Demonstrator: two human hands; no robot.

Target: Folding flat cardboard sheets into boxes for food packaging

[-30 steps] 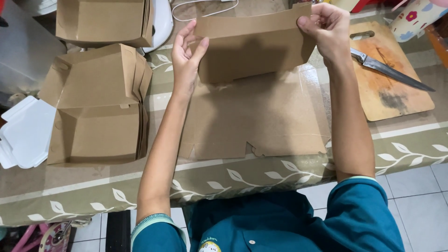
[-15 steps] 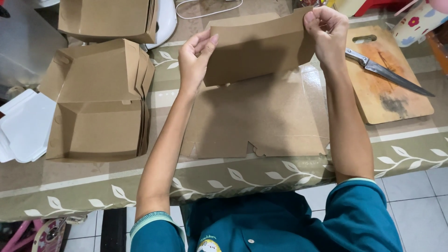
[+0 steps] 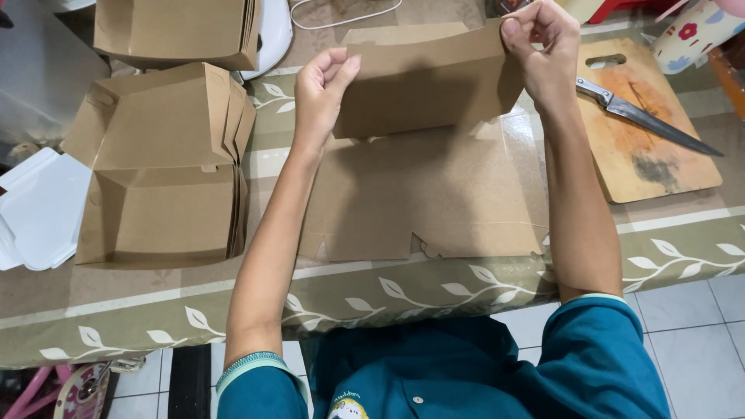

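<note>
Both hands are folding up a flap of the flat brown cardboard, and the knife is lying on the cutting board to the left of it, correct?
Not quite. The head view shows the knife lying on the cutting board to the right of the cardboard, not the left. The rest holds: the left hand and right hand are folding up its flap.

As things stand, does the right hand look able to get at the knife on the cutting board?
Probably yes. The knife lies exposed on the wooden cutting board, just beside the right hand, with nothing between them. But that hand is pinching the cardboard flap, so it would have to let go first.
</note>
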